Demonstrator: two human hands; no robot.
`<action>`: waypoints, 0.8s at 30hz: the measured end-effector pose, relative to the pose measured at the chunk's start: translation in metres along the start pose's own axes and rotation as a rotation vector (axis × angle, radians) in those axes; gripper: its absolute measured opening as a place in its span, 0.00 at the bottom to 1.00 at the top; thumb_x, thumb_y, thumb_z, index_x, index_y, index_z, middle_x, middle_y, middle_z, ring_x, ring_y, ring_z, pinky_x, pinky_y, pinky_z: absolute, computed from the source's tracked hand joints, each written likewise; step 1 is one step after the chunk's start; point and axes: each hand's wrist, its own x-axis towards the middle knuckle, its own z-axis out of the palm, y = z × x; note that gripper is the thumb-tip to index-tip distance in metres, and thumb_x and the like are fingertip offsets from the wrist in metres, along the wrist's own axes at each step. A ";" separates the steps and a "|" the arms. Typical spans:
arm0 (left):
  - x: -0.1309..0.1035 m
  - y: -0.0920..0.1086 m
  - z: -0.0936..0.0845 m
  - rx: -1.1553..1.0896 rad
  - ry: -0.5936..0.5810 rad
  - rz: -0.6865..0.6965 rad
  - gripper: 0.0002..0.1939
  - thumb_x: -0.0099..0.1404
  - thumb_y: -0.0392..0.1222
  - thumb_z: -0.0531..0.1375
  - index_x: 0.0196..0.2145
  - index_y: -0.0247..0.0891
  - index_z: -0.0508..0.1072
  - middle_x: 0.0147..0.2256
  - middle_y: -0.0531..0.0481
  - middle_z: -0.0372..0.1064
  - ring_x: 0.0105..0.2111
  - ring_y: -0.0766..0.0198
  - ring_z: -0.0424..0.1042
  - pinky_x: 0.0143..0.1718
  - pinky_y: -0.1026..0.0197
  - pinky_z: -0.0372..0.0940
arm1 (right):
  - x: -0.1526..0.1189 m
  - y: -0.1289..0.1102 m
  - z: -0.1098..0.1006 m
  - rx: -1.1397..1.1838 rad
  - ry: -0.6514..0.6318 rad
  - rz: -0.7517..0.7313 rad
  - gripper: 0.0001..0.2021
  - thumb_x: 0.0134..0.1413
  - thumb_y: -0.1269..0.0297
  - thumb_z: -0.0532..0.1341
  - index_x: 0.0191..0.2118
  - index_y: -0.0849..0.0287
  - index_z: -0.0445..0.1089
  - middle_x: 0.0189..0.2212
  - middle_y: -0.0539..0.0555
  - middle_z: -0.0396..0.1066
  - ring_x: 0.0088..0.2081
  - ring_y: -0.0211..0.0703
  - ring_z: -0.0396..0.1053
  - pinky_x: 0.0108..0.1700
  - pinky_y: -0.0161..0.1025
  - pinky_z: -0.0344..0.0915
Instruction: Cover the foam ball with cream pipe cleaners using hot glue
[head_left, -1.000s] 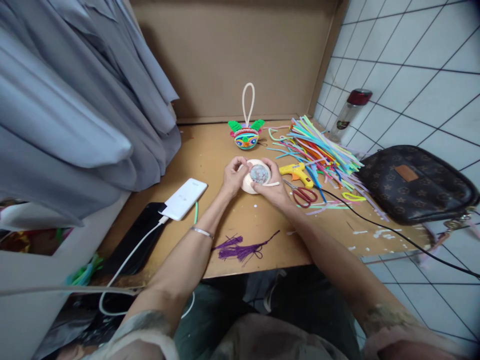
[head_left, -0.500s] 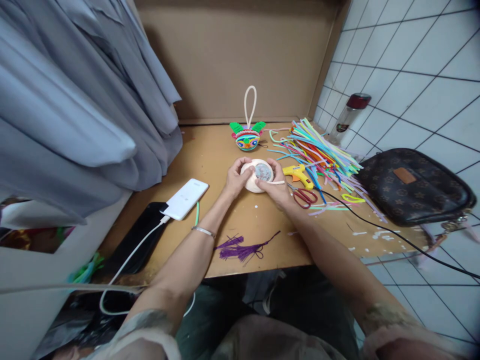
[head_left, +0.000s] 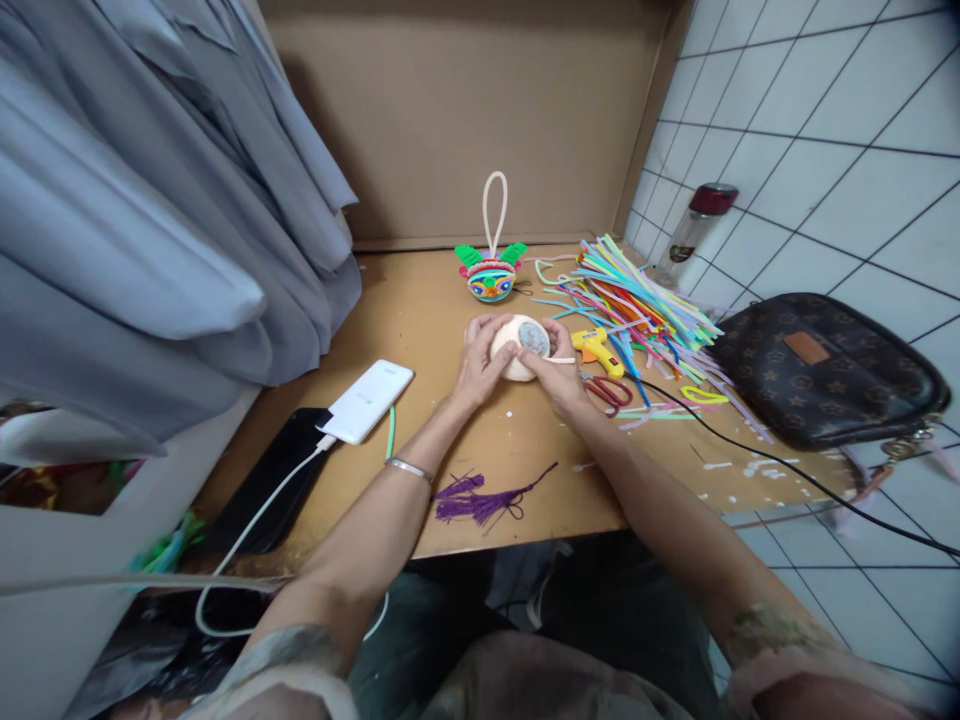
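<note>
Between both hands, over the middle of the table, is a round cream-coloured ball [head_left: 510, 372] with a greyish, patterned disc on its upper face. My left hand [head_left: 480, 358] wraps its left side, thumb lying across the front. My right hand [head_left: 557, 372] closes round the right side, its thumb near the disc's lower edge. A thin cream strip [head_left: 559, 360] sticks out beside the right thumb. Just behind the hands stands a colourful animal-head ornament [head_left: 491, 278] with green ears and a cream loop. Close by on the right are a yellow glue gun [head_left: 598, 352] and red-handled scissors [head_left: 609, 394].
A heap of coloured pipe cleaners [head_left: 645, 305] lies at the right, by a bottle [head_left: 697, 230] and a brown patterned bag [head_left: 832, 375]. Purple tassels [head_left: 480, 500] lie near the front edge. A white power bank [head_left: 369, 402] overlaps a black phone [head_left: 270, 490] at left.
The ball has turned slightly in my hands, its disc now facing more to the upper right. My left hand has shifted a little right. The view has moved slightly.
</note>
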 end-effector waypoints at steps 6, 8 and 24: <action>-0.003 0.010 -0.001 0.023 -0.084 0.089 0.26 0.69 0.66 0.60 0.53 0.44 0.75 0.59 0.40 0.68 0.61 0.47 0.67 0.67 0.42 0.62 | 0.004 0.003 -0.002 0.054 0.072 0.056 0.39 0.36 0.53 0.73 0.58 0.49 0.64 0.52 0.54 0.74 0.51 0.49 0.72 0.60 0.52 0.71; -0.003 0.008 -0.002 0.053 -0.110 0.113 0.26 0.69 0.65 0.60 0.53 0.44 0.76 0.60 0.39 0.66 0.62 0.46 0.67 0.68 0.41 0.61 | 0.004 0.002 -0.002 0.060 0.077 0.062 0.39 0.36 0.54 0.73 0.58 0.49 0.63 0.53 0.54 0.74 0.52 0.50 0.73 0.60 0.52 0.72; -0.006 -0.004 0.005 0.284 -0.104 0.138 0.44 0.48 0.58 0.78 0.58 0.43 0.68 0.66 0.34 0.60 0.66 0.37 0.63 0.68 0.35 0.60 | 0.001 0.005 -0.006 -0.161 0.015 -0.039 0.43 0.38 0.46 0.76 0.61 0.52 0.65 0.59 0.60 0.71 0.59 0.56 0.70 0.67 0.59 0.65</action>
